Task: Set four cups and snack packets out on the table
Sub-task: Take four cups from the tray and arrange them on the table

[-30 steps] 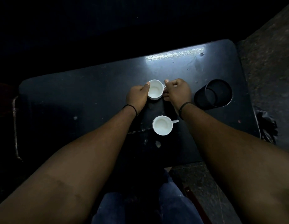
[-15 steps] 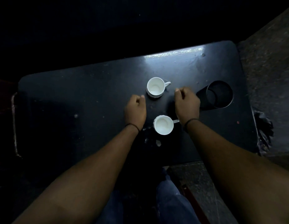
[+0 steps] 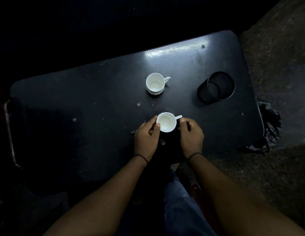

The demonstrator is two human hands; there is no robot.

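Two empty white cups stand on a dark table (image 3: 80,99). The far cup (image 3: 155,83) sits alone near the table's middle, handle pointing right. The near cup (image 3: 166,122) is close to the front edge. My left hand (image 3: 146,137) grips its left side, thumb on the rim. My right hand (image 3: 191,133) is at its right side by the handle, fingertips at or touching the cup. No snack packets are in view.
A black round container (image 3: 216,86) with an open top stands at the right of the table. A crumpled black bag (image 3: 269,126) hangs off the right edge. Crumbs dot the table. My knees in blue trousers (image 3: 180,201) are below the front edge.
Both hands let go of the far cup, drew back toward me and closed around the near cup. The far cup stays where it was set.
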